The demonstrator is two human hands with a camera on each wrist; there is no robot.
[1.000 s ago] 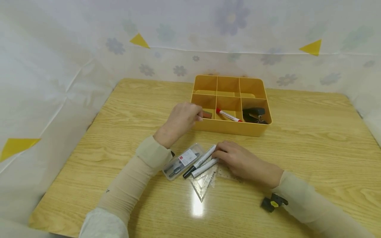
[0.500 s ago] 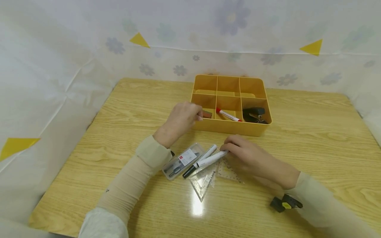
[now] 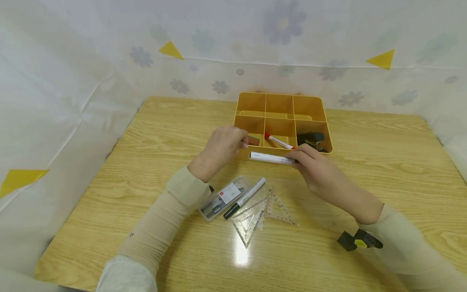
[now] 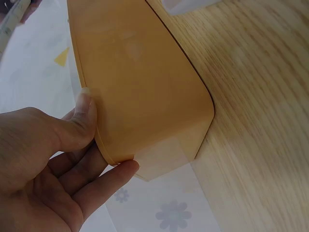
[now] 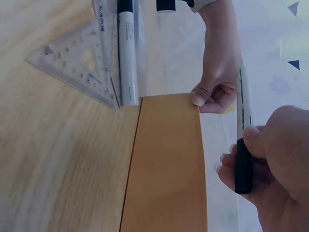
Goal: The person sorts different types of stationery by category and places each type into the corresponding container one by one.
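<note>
At the front left corner of a yellow six-section organizer box (image 3: 279, 105), my left hand (image 3: 223, 147) grips the rim. The left wrist view shows the thumb against the outer wall, with fingers bent around the corner. My right hand (image 3: 322, 172) pinches a white marker (image 3: 270, 158) by its black cap (image 5: 244, 169), holding it in the air before the box's front wall. A second white marker (image 3: 251, 192) lies on the table beside a clear compass case (image 3: 225, 198). Clear set squares (image 3: 280, 209) lie just right of it.
In the box's front row are a reddish-brown block (image 3: 253, 140), a red-capped marker (image 3: 280, 141) and a black stapler (image 3: 311, 140). The wooden table (image 3: 386, 170) meets a white flowered curtain (image 3: 226, 69) behind and at the sides.
My right hand has lifted one white marker off the set squares and carried it up and right toward the box, turning it nearly level. The left hand has stayed on the box.
</note>
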